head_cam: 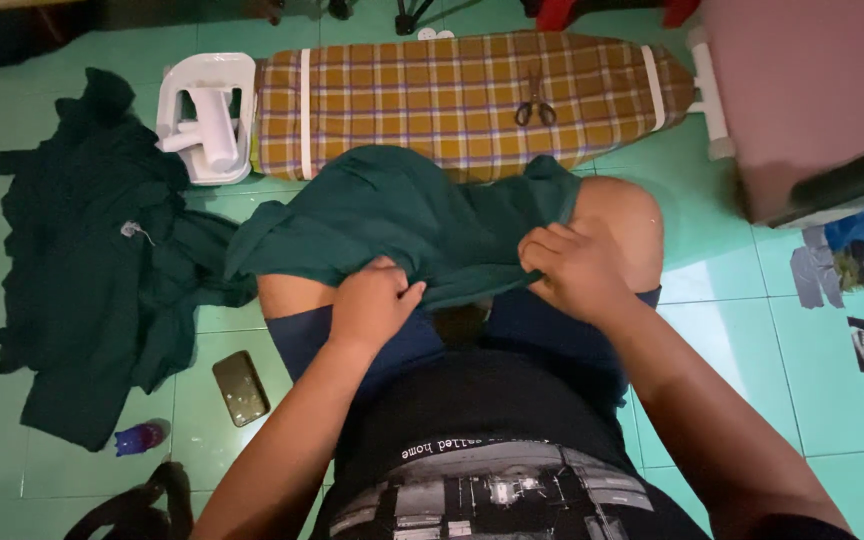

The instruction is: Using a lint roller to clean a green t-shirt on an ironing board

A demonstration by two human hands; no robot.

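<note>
Head view, person seated on green tiled floor (732,330), knees bare, dark shorts.

Left hand (372,305): clenched on the near edge of a dark green cloth (402,220), fingers curled under the hem, knuckles up. Sits just below frame centre, toward 7 o'clock of the cloth.

Right hand (577,270): also clenched on the same cloth, gripping a bunched fold at its 4 o'clock edge, resting against the right knee.

The cloth lies draped across both thighs, spread between the two hands, its far edge touching the ironing board (472,100). Wrinkled, one corner trailing off the left thigh toward 9 o'clock.

Ironing board: low, plaid cover in yellow-brown, laid flat on the floor at 12 o'clock of the hands. Two white straps cross it. Scissors (535,102) lie on the cover, right of its middle, handles toward the person (blades closed, as far as can be told).

White plastic iron rest (207,115) at the board's left end, touching it.

Pile of more dark green fabric (92,260) on the floor at 9 o'clock, well apart from the left hand.

Phone (241,387) face up on a tile at 8 o'clock, near the left forearm. Small purple-capped bottle (139,437) lies beyond it, by the pile's lower edge.
</note>
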